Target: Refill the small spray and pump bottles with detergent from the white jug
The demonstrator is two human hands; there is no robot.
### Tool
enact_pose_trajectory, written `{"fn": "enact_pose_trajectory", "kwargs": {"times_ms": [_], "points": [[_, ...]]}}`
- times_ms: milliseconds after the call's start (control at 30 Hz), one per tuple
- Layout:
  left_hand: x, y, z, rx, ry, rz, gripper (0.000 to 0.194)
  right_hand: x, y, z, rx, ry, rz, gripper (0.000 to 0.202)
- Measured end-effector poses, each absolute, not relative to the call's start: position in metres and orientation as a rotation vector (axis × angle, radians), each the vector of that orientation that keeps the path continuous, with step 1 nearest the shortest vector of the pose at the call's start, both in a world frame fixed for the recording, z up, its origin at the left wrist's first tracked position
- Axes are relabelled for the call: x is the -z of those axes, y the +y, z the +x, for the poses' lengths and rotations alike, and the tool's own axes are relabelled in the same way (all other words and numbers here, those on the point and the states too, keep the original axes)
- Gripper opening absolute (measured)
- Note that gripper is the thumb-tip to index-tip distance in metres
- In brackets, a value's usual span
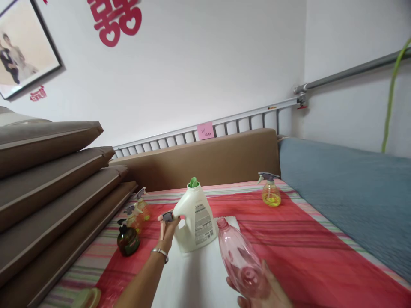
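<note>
My left hand (169, 233) is closed on a grey and pink spray trigger head (167, 217), just left of the big white detergent jug (194, 220). The jug stands upright and uncapped, its green pouring spout (193, 182) showing at the neck. In my right hand (271, 286) lies a clear pink bottle (239, 256), gripped near its base and tilted with its open neck pointing up and left toward the jug. No liquid is visible in the pink bottle. A white sheet (205, 282) lies beneath the jug.
Two spray bottles (143, 205) and a dark pump bottle (127, 240) stand at left. One spray bottle with yellow liquid (271, 194) is at the back right. A pale green cap (86, 298) sits at lower left. Stacked brown cushions (58, 179) and a blue-covered cushion (346, 196) border the red cloth (289, 239).
</note>
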State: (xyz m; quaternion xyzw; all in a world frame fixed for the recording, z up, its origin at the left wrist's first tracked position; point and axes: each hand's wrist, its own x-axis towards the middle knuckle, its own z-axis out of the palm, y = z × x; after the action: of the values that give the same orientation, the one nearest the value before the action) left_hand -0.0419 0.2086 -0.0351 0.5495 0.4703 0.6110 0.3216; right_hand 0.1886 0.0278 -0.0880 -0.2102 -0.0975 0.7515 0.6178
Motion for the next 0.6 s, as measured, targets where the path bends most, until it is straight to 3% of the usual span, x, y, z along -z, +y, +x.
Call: {"fn": "enact_pose_trajectory", "kwargs": {"times_ms": [100, 333, 600], "points": [[0.033, 0.209, -0.039, -1.569, 1.27, 1.521, 0.017, 0.087, 0.03, 0.191, -1.735, -0.22, -0.486, 0.038], [-0.01, 0.172, -0.064, -1.46, 1.266, 1.688, 0.043, 0.082, 0.035, 0.206, -1.681, -0.234, -0.522, 0.047], [-0.025, 0.118, -0.128, -1.042, 1.398, 1.886, 0.042, 0.059, 0.005, 0.232, -1.579, -0.247, -0.489, 0.038]]}}
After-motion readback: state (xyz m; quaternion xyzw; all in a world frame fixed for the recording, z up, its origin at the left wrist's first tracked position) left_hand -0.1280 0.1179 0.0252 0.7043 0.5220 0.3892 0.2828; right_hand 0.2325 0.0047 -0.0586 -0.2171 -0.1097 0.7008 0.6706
